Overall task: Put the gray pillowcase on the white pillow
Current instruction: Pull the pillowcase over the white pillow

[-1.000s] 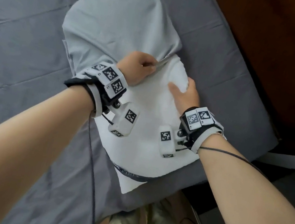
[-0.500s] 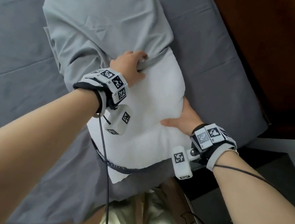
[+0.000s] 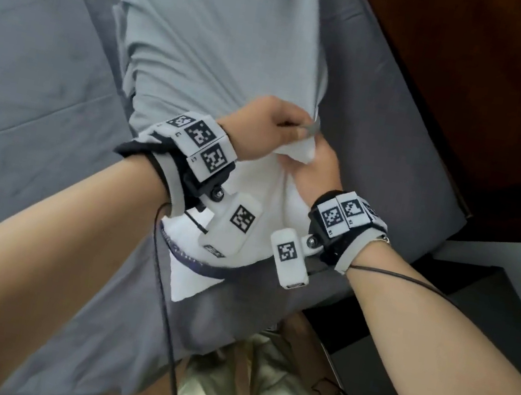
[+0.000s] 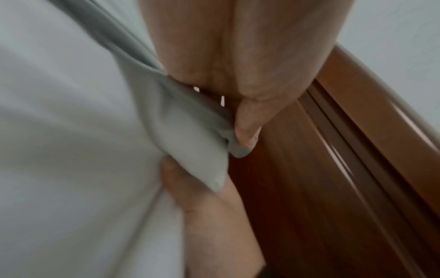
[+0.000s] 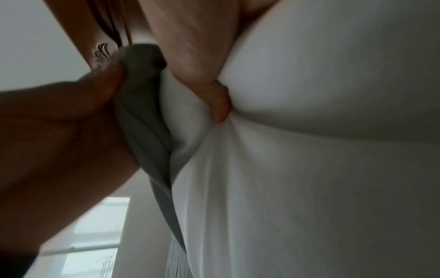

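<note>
Fingers, left hand (image 3: pixel 266 128): curled and pinching the open hem of the gray pillowcase (image 3: pixel 217 40), thumb clamped over the cloth, as the left wrist view confirmed.
Fingers, right hand (image 3: pixel 317 172): curled into the white pillow (image 3: pixel 263 194), gripping a bunched fold of it just beside the hem; the thumb (image 5: pixel 220 105) dug into the fabric.
Pillowcase position: lay on the bed (image 3: pixel 31 69), running from top centre of the head view down to mid-frame, covering the far part of the pillow.
Pillow position: near end was uncovered, at centre and lower centre of the head view, resting on the bed.
Handling, judged: both items appeared light, soft and limp; the pillow would compress and spring back, so the hem could slip. Best hold was judged to be the hem edge for the case and a firm fistful near the opening for the pillow.
Change from half a second earlier: right hand had left the pillow's right side edge and moved up beside the left hand at the hem; the exposed white area looked smaller.
</note>
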Available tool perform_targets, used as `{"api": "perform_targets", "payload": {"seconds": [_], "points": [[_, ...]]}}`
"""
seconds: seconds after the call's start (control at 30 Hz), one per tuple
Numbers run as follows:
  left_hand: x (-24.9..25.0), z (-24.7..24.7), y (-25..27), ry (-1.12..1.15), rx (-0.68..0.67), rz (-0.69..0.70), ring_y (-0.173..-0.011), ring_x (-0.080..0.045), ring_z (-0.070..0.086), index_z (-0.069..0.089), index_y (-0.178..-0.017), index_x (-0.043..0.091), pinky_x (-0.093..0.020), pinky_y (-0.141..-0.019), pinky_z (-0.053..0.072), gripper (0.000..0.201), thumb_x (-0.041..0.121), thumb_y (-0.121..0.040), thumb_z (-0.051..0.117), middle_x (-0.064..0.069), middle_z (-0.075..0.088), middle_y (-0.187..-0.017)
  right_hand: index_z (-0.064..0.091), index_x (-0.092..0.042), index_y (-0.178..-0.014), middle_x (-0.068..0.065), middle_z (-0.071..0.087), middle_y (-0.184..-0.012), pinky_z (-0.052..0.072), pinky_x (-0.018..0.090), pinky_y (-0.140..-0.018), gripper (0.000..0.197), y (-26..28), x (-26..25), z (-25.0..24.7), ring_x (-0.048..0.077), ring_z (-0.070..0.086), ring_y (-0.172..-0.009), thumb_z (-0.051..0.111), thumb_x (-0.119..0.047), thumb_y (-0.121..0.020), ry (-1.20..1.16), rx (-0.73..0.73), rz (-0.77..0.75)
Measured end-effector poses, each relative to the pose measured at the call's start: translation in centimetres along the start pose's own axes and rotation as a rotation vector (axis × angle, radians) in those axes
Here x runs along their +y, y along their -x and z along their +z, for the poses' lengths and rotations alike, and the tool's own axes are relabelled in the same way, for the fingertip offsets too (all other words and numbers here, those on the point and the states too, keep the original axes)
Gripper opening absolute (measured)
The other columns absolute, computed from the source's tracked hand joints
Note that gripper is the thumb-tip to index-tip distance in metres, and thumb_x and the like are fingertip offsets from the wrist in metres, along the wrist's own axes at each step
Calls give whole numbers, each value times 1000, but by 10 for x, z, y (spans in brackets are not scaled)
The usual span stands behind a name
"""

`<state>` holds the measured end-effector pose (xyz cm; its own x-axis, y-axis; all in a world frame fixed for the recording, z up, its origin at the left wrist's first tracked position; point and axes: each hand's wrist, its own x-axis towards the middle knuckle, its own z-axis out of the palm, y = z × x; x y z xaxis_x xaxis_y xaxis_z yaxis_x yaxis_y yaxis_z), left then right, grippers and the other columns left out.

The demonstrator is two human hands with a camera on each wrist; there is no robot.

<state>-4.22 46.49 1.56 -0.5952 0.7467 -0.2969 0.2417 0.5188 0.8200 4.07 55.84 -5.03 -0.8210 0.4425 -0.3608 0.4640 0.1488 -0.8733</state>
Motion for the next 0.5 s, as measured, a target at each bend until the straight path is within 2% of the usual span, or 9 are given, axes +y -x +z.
{"api": "perform_targets", "payload": {"seconds": [0.07, 0.13, 0.23, 0.3, 0.33, 0.4, 0.43, 0.5], "points": [[-14, -1, 2, -61, 45, -41, -78, -10, 49, 65, -113, 11, -10, -63, 36, 24, 14, -93, 53, 0, 56, -85, 55, -33, -127, -7, 67, -121, 50, 39, -98, 58, -7, 13, -6, 16, 62, -113, 66, -26, -71, -35, 101, 39], [-34, -6, 4, -123, 200, -126, -77, -15, 47, 63, -118, 18, -19, -63, 37, 30, 12, -90, 53, -1, 54, -83, 50, -27, -134, -2, 63, -127, 47, 38, -101, 67, -12, 27, -16, 21, 59, -118, 71, -26, -71, 32, 204, 85], [-76, -22, 18, -99, 417, -261, -78, -22, 51, 63, -116, 17, -28, -74, 44, 33, 9, -86, 51, 0, 55, -79, 38, -37, -137, -1, 57, -134, 38, 48, -107, 75, -14, 47, -29, 28, 51, -124, 66, -50, -69, 251, 222, 214], [-105, -34, 30, -85, 529, -324, -84, -27, 56, 63, -115, 16, -34, -84, 48, 34, 9, -83, 52, -1, 56, -87, 28, -33, -144, 5, 45, -144, 28, 50, -110, 78, -7, 50, -27, 31, 38, -132, 65, -47, -77, 484, 269, 280], [-115, -39, 36, -79, 584, -341, -85, -26, 57, 62, -114, 15, -34, -86, 48, 35, 8, -81, 52, -1, 54, -93, 26, -29, -147, 6, 39, -147, 25, 49, -109, 78, -2, 47, -21, 31, 32, -135, 65, -40, -81, 566, 326, 249], [-132, -49, 46, -66, 722, -370, -88, -25, 57, 59, -112, 8, -32, -88, 47, 35, 5, -78, 52, -2, 48, -101, 28, -23, -146, 5, 33, -150, 23, 48, -109, 72, 8, 31, 0, 29, 27, -138, 63, -24, -83, 632, 382, 53], [-141, -54, 50, -66, 797, -388, -93, -28, 56, 56, -111, 5, -32, -88, 46, 35, 5, -76, 53, -2, 44, -103, 32, -22, -145, 5, 33, -150, 23, 48, -109, 69, 13, 24, 13, 28, 27, -139, 60, -19, -82, 640, 355, -68], [-153, -60, 57, -50, 886, -436, -99, -33, 55, 50, -112, 2, -33, -88, 46, 38, 8, -75, 54, -5, 41, -105, 40, -19, -140, 6, 36, -149, 23, 46, -107, 65, 24, 9, 42, 28, 30, -137, 60, -20, -79, 657, 240, -266]]}}
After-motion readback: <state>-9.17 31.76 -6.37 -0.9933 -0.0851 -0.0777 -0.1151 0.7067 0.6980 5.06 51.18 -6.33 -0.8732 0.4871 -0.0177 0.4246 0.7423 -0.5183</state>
